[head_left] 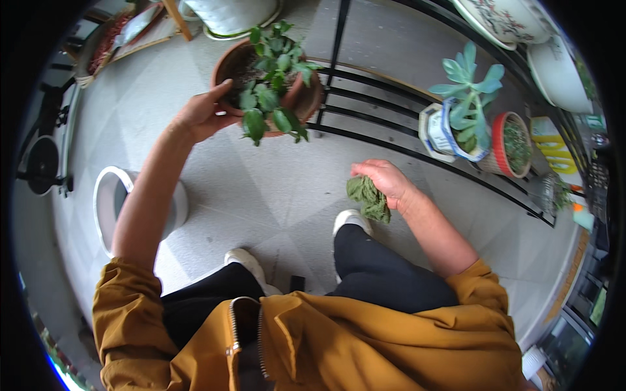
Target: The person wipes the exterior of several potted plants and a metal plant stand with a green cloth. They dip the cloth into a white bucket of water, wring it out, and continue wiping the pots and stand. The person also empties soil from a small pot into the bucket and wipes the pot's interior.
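Note:
My left hand [205,111] grips the left rim of a terracotta pot [303,98] holding a leafy green plant [274,78], at the upper middle near a black metal rack [365,120]. My right hand [383,182] is closed on a crumpled green cloth [366,199], held below the rack and right of the pot. To its upper right on the rack stand a succulent [469,91] in a blue-and-white hexagonal pot [437,129] and a red-rimmed pot [516,146] with small plants.
A white bucket [104,208] stands on the grey tiled floor [228,182] at left, behind my left forearm. Large white pots line the top [235,13] and upper right [548,72]. A wooden stand [179,19] is at upper left; assorted items crowd the right edge.

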The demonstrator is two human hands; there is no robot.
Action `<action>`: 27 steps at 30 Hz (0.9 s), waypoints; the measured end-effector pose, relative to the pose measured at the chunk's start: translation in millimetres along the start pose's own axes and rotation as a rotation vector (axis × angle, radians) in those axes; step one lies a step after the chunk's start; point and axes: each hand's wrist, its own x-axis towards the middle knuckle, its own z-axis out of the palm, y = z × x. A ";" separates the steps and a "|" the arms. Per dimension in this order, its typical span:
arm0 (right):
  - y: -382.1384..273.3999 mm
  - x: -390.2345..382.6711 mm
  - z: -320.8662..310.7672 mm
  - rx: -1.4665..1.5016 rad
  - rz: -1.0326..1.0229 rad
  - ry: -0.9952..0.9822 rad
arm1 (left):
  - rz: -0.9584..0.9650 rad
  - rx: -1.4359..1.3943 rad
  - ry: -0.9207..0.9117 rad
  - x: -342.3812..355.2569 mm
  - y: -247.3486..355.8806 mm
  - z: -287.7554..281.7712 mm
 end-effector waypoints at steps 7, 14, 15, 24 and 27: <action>-26.1 -82.6 -81.5 0.342 -0.453 0.848 | 0.088 0.264 0.074 -14.6 9.8 -11.1; -45.7 -57.0 -115.0 0.529 -0.432 0.691 | 0.200 0.204 0.113 -18.2 20.3 -22.5; -43.4 -53.4 -115.9 0.519 -0.438 0.696 | 0.215 0.209 0.109 -19.5 18.5 -22.5; -37.1 -37.3 -85.3 0.514 -0.516 0.602 | 0.233 0.164 0.142 -23.6 20.2 -22.1; -41.3 -27.2 -62.9 0.469 -0.543 0.562 | 0.207 0.153 0.129 -23.0 19.9 -26.5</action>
